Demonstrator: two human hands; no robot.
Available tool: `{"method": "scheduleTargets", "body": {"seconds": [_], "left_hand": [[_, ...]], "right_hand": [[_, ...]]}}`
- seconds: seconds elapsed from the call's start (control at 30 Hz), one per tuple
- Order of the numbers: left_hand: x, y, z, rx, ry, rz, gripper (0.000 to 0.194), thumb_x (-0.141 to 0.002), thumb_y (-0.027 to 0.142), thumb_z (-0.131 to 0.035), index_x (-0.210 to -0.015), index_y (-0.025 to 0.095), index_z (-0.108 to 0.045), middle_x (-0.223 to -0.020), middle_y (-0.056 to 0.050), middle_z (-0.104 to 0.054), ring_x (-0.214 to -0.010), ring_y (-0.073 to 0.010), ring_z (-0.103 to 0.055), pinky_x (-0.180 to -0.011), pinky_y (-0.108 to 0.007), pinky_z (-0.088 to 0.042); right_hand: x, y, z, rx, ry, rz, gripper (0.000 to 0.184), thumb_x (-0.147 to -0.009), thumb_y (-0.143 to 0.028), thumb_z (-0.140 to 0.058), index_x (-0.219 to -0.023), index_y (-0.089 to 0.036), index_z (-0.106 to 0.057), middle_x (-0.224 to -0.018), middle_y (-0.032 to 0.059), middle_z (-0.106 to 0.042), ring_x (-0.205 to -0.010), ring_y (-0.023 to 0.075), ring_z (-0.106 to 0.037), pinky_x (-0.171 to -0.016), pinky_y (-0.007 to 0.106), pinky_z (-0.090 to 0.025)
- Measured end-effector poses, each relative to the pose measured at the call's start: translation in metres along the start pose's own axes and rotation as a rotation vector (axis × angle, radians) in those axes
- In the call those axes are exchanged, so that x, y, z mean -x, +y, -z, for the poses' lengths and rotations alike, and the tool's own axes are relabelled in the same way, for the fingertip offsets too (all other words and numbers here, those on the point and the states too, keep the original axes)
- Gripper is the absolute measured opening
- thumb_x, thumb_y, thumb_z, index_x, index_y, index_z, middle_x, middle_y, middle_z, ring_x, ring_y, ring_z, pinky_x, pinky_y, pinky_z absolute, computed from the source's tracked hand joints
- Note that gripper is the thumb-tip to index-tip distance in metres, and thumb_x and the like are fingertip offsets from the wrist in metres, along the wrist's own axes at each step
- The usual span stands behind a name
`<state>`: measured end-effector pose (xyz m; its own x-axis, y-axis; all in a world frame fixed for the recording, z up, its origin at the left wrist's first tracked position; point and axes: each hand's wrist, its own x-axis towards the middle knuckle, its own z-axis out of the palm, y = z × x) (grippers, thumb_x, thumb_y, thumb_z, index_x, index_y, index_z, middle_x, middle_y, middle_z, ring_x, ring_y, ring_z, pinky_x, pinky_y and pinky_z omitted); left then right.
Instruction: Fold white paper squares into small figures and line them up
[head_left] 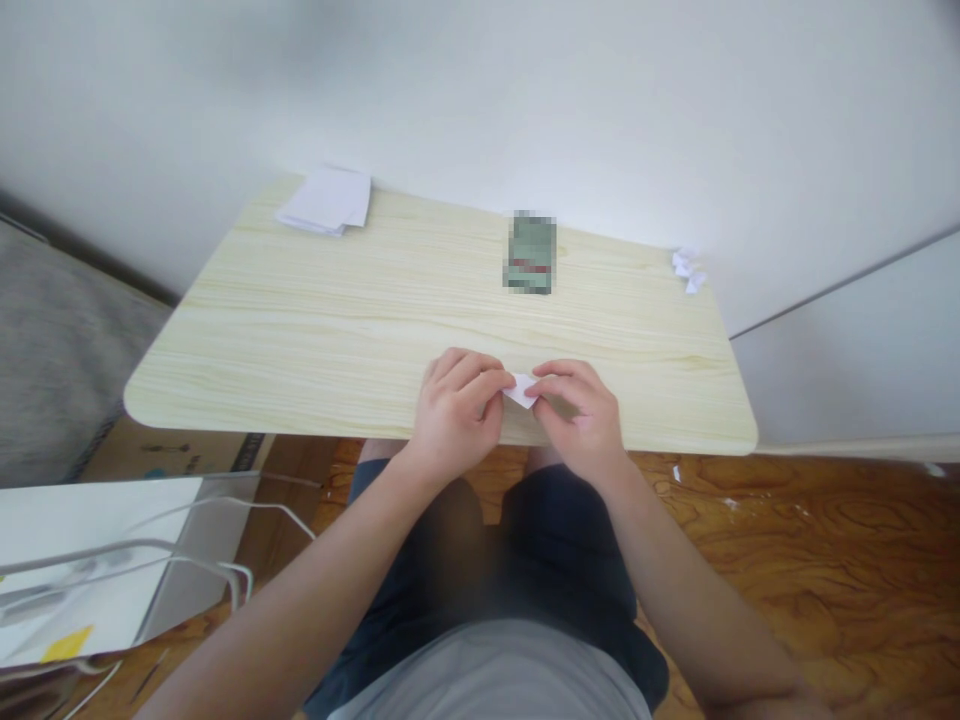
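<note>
A small folded piece of white paper (520, 391) is held between my two hands, near the front edge of the table. My left hand (461, 408) pinches its left end between thumb and fingers. On the other side, the thumb and fingers of my right hand (579, 412) grip its right end. Fingertips cover both ends of the paper, so its full shape is hidden. A stack of white paper sheets (326, 200) lies at the table's back left. Several small folded white paper pieces (688, 270) sit at the back right corner.
A blurred-out green rectangular item (531, 252) lies at the back middle of the pale wooden table (300, 320). The wall (525, 100) rises behind it. Lower left are a white box-like surface (97, 560) with cables and a cardboard box (169, 450). Paper scraps dot the wooden floor (840, 540).
</note>
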<state>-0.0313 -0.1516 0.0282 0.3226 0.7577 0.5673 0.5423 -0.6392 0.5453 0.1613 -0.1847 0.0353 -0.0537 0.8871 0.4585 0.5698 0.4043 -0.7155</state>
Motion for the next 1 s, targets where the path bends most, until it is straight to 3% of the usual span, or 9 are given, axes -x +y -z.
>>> {"method": "scheduleTargets", "body": {"seconds": [0.13,0.23,0.4,0.57,1.0], "left_hand": [[0.013,0.001,0.011,-0.036,-0.202,-0.045,0.024,-0.086,0.014,-0.062,-0.103,0.026,-0.075,-0.113,-0.004,-0.076,-0.110,-0.0278,-0.062,-0.099,-0.047,-0.046],[0.023,0.001,0.016,-0.055,-0.278,-0.056,0.027,-0.087,0.020,-0.065,-0.111,0.028,-0.075,-0.122,-0.003,-0.075,-0.117,-0.0296,-0.062,-0.103,-0.050,-0.043],[0.029,-0.001,0.015,-0.074,-0.281,-0.042,0.030,-0.090,0.023,-0.066,-0.117,0.032,-0.074,-0.129,-0.002,-0.073,-0.122,-0.0311,-0.061,-0.105,-0.051,-0.041],[0.032,-0.004,0.014,-0.027,-0.240,-0.036,0.021,-0.090,0.022,-0.067,-0.106,0.030,-0.077,-0.124,0.000,-0.075,-0.123,-0.0290,-0.063,-0.107,-0.050,-0.041],[0.036,-0.006,0.017,-0.018,-0.263,-0.009,0.021,-0.090,0.021,-0.066,-0.105,0.031,-0.077,-0.131,0.000,-0.073,-0.129,-0.0298,-0.061,-0.112,-0.054,-0.037]], "right_hand": [[0.013,0.009,0.006,0.100,-0.065,0.037,0.021,-0.089,-0.014,-0.064,-0.092,-0.030,-0.076,-0.114,0.0050,-0.071,-0.114,0.0272,-0.062,-0.102,0.052,-0.051],[0.023,0.011,0.009,0.159,-0.112,0.047,0.022,-0.087,-0.014,-0.066,-0.096,-0.032,-0.077,-0.116,0.0048,-0.071,-0.118,0.0288,-0.059,-0.105,0.055,-0.048],[0.029,0.012,0.012,0.190,-0.184,0.075,0.020,-0.088,-0.020,-0.071,-0.100,-0.034,-0.077,-0.120,0.0031,-0.072,-0.122,0.0302,-0.056,-0.107,0.056,-0.045],[0.025,0.009,0.013,0.198,-0.228,0.044,0.012,-0.092,-0.025,-0.070,-0.100,-0.031,-0.077,-0.110,0.0033,-0.074,-0.111,0.0276,-0.059,-0.102,0.051,-0.047],[0.008,-0.002,-0.006,0.284,-0.127,-0.190,0.004,-0.090,-0.028,-0.072,-0.091,-0.026,-0.076,-0.095,0.0051,-0.072,-0.097,0.0271,-0.061,-0.089,0.047,-0.046]]}}
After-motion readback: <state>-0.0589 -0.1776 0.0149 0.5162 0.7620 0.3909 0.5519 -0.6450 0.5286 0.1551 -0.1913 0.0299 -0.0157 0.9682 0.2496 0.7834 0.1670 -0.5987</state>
